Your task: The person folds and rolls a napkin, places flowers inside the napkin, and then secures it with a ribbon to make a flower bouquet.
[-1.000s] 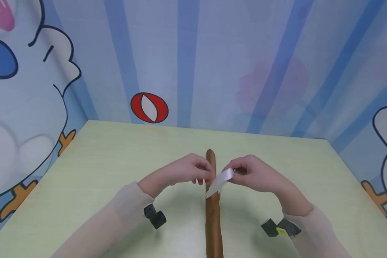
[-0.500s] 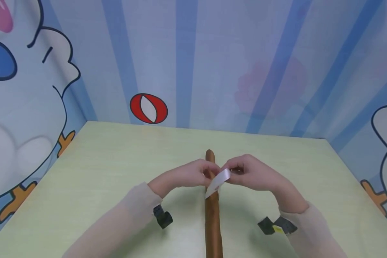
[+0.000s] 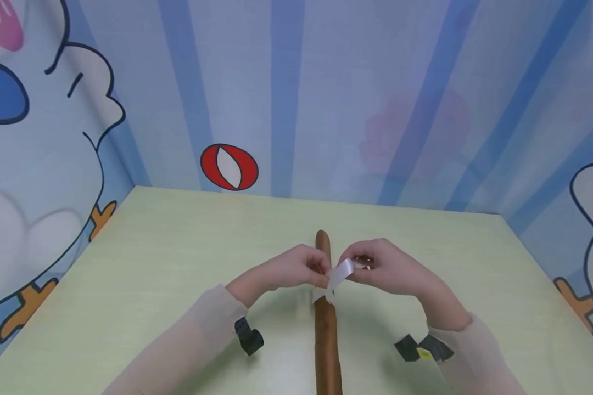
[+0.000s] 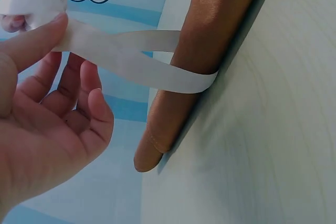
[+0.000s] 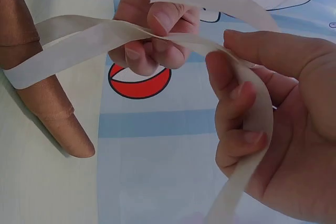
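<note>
A long brown rod (image 3: 326,334) with a leathery surface and a tapered far end lies on the table. White ribbon (image 4: 126,61) loops around it near that end, and its two strands meet at my hands. My left hand (image 3: 286,269) pinches the strands between thumb and fingers, just left of the rod; a loose frayed ribbon end shows above it in the right wrist view. My right hand (image 5: 283,114) pinches the ribbon between thumb and index finger, with a length running down across its curled fingers. Both hands stay above the table.
The pale green table (image 3: 217,230) spreads around the rod. A printed cloth backdrop (image 3: 336,99) with blue stripes and cartoon figures stands along its back and sides. Small black cameras are worn on both wrists.
My left hand has moved right to the ribbon and now pinches it. The strands now cross just above the rod. My right hand has barely moved.
</note>
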`<state>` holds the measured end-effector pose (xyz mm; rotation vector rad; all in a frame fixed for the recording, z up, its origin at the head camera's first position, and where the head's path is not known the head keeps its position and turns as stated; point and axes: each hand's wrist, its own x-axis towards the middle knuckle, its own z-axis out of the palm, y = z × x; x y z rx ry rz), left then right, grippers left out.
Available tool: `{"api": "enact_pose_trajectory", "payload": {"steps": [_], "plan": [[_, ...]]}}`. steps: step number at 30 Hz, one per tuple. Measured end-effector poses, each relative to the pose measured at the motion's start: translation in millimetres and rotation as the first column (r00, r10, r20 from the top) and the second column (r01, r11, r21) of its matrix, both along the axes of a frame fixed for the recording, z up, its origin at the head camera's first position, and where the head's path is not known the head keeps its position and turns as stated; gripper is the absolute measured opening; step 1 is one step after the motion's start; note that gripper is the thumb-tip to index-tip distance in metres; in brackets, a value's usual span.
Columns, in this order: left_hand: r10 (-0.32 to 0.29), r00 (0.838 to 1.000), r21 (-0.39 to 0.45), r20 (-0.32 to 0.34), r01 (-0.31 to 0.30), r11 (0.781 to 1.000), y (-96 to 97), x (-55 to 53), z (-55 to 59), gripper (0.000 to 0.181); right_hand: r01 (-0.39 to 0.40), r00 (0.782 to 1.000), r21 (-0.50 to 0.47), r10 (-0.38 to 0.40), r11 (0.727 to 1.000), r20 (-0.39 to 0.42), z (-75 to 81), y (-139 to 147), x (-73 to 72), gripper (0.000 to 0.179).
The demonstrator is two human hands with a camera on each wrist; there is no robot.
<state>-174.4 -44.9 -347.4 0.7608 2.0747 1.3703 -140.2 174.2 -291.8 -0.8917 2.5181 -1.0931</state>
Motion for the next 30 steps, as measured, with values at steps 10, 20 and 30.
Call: {"api": "enact_pose_trajectory", "payload": {"steps": [10, 20, 30], "plan": [[0.125, 0.99, 0.038, 0.073, -0.128, 0.991, 1.3, 1.6, -5.7, 0.009, 0.106, 0.966, 0.01, -0.101, 0.994, -0.237, -11.3, -3.6, 0.9, 0.014], [0.203, 0.967, 0.099, 0.152, -0.219, 0.971, 3.2, 3.0, -11.9, 0.014, 0.167, 0.959, 0.019, -0.158, 0.986, -0.234, -24.1, -6.6, 0.0, 0.016], [0.289, 0.939, 0.141, 0.188, -0.317, 0.938, 4.8, 5.7, -14.5, 0.016, 0.187, 0.955, 0.024, -0.175, 0.982, -0.24, -36.6, -11.3, -2.7, 0.012]]}}
